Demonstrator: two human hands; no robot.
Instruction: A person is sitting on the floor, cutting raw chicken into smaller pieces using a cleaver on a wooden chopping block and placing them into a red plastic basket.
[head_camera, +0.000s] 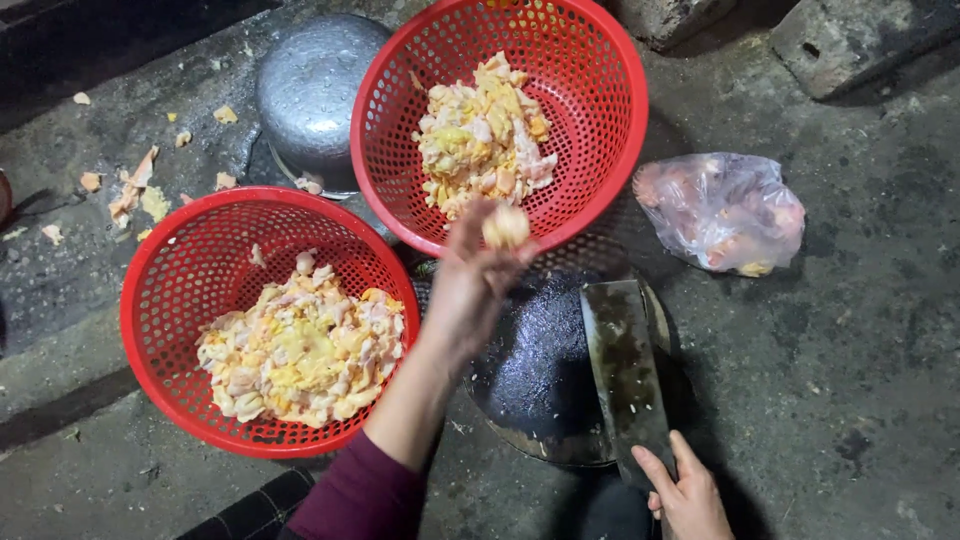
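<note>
Head | cleaver (625, 370) points away (lengthwise) | right hand (690, 495) grip clamped on handle

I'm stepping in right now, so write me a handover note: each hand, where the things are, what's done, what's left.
Left hand: holds a pale piece at the rim of the far red basket.
Right hand: grips the cleaver, blade flat on the dark round block.
Done: both the far basket and the near red basket hold heaps of cut pieces.
Left: the plastic bag on the ground to the right has pieces in it; the held piece is not yet dropped.
</note>
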